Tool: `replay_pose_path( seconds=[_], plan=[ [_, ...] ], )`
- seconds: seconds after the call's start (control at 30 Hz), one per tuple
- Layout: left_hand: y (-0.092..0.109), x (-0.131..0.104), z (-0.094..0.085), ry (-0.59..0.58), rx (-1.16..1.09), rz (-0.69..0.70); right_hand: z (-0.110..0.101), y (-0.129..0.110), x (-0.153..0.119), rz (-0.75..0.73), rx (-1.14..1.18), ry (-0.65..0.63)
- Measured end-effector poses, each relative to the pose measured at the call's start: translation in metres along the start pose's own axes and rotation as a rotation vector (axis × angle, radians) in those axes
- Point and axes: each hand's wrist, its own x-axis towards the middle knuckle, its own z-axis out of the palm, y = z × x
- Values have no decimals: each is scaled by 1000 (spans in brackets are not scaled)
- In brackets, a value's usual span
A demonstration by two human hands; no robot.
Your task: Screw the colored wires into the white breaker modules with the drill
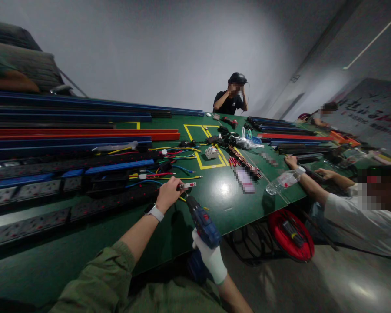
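Observation:
My left hand (168, 193), bare and with a watch at the wrist, pinches a small white circuit breaker (189, 185) with red marks. My right hand (211, 257) wears a white glove and grips a blue cordless drill (203, 222) by its handle. The drill's nose points up and left, just below the breaker; whether its tip touches anything I cannot tell. Left of my left hand lies a black power strip (114, 198) with several sockets. Loose wire ends (182, 177) in yellow, red and blue stick out beside my fingers.
Several white breakers (211, 152) sit inside yellow tape on the green table (221, 204). Copper strips (244, 161) and a water bottle (283, 180) lie to the right. Long rails (84, 134) cover the left. One person (230, 98) sits opposite; another (342, 208) works at right. A red reel (291, 234) is below.

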Motion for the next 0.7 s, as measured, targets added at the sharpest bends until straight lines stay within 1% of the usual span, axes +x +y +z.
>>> replay_pose_path(
  seconds=[0.27, 0.47, 0.7],
  plan=[
    [-3, 0, 2, 19, -2, 20, -2, 2, 0, -9, -3, -29],
    [-3, 0, 3, 19, -10, 25, -1, 8, 0, -10, -12, -4],
    [-4, 0, 4, 26, -16, 25, -3, 8, 0, -16, -39, -13]
  ],
)
